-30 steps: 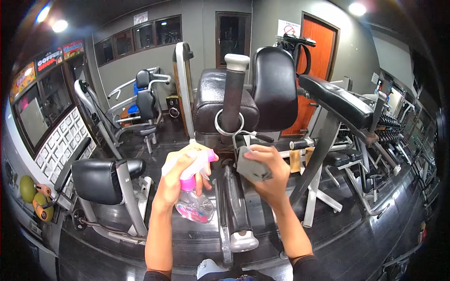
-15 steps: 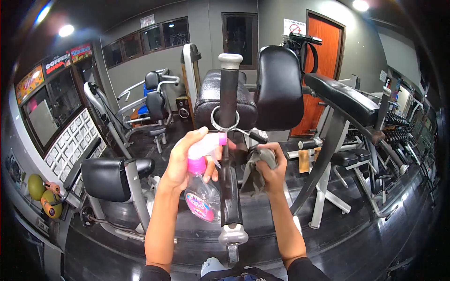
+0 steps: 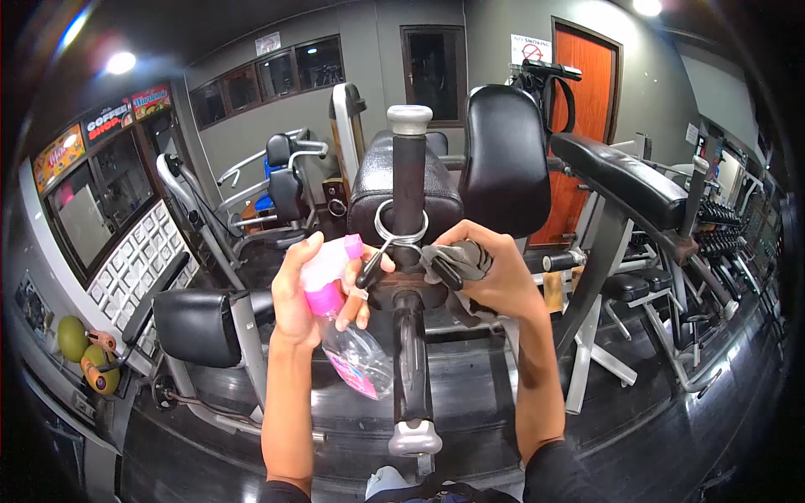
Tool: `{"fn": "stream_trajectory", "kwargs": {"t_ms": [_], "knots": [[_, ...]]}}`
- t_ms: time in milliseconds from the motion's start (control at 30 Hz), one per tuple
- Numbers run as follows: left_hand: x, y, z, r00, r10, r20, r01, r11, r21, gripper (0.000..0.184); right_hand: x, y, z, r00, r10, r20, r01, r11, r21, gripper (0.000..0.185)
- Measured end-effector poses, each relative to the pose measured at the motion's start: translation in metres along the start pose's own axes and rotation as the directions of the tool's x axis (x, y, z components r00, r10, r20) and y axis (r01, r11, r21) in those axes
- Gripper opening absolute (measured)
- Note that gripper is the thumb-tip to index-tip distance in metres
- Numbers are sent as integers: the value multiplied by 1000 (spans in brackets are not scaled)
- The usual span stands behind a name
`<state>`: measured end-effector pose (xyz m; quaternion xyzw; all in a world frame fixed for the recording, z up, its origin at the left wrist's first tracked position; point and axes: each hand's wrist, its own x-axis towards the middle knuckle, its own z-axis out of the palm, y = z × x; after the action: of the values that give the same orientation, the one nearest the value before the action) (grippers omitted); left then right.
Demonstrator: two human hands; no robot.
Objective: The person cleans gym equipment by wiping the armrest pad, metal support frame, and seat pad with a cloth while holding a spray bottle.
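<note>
My left hand is wrapped round the head of a clear spray bottle with a pink-and-white trigger top. A spring collar clip with black grips circles the dark upright post. Its left grip lies against the fingertips of my left hand, though I cannot tell how firmly they hold it. In my right hand is a bunched grey cloth, pressed at the clip's right grip. Below the clip, a black sleeve bar with a silver end cap points toward me.
Black padded seats stand right behind the post. A padded bench slants at the right, and another pad sits at the left. Dumbbell racks line the right side, and an orange door is at the back.
My right hand has risen with the cloth to the clip's right grip. The left hand and spray bottle have shifted left. The clip has turned, so both its grips now face me.
</note>
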<state>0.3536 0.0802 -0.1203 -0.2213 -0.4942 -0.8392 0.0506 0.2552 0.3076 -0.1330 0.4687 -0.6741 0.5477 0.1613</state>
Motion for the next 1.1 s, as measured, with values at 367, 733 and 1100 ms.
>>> {"fn": "stream_trajectory", "kwargs": {"t_ms": [367,733,1100], "knots": [[-5,-18,-15,997,-80,-14,81,985,155,61,-15,13,17,982,-58,-182,9,965,-262,34],[-6,-40,-24,1000,5,22,-10,979,202,68,-43,63,75,754,289,-590,46,873,486,27],[-20,-42,-20,994,102,-33,-94,979,178,58,-111,9,66,808,302,-506,-13,867,497,34]]}}
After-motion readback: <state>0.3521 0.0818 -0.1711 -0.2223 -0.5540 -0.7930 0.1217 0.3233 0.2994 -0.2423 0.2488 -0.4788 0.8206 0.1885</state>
